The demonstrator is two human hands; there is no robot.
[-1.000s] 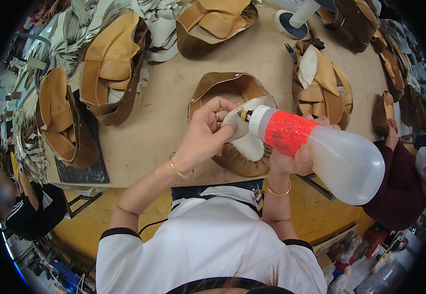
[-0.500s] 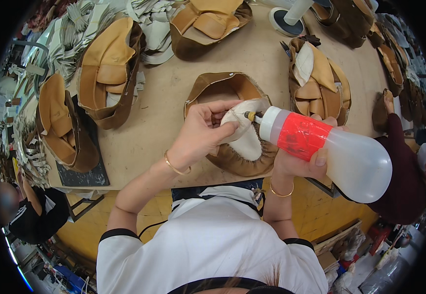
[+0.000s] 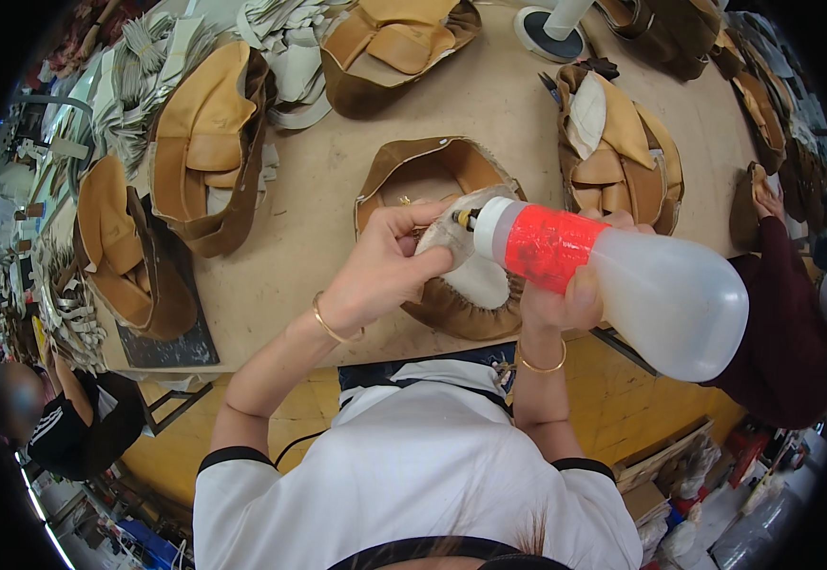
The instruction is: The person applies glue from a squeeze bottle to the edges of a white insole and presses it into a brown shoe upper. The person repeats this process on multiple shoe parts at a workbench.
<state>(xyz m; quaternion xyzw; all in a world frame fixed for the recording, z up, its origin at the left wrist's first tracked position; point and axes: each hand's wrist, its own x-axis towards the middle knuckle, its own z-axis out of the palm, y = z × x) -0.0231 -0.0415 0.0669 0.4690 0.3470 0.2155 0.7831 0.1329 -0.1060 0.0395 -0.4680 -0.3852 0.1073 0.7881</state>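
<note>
My left hand [image 3: 380, 266] pinches a curved off-white stiffener piece [image 3: 440, 245] between thumb and fingers. My right hand [image 3: 563, 302] is wrapped round a translucent squeeze bottle [image 3: 675, 304] with a red band, tipped on its side. Its narrow dark-and-yellow nozzle [image 3: 465, 219] points left and meets or overlaps the upper part of the off-white piece; whether anything flows out is not visible. Below both hands a brown suede shoe upper [image 3: 456, 320] rests on the table, gathered along its near edge, with a pale sole-shaped area partly hidden by the piece and the bottle.
More brown uppers with tan linings lie at left [image 3: 216, 142], far left [image 3: 114, 223], far side [image 3: 394, 47] and right [image 3: 623, 142]. Bundled pale strips [image 3: 152, 90] fill the back left. A round-based stand [image 3: 548, 36] is at the back. A co-worker's sleeve [image 3: 782, 285] shows at right.
The bottle has moved left in my right hand, bringing its nozzle further over the off-white piece. My left hand keeps its pinch, and the piece looks slightly turned. The whole view has shifted a little.
</note>
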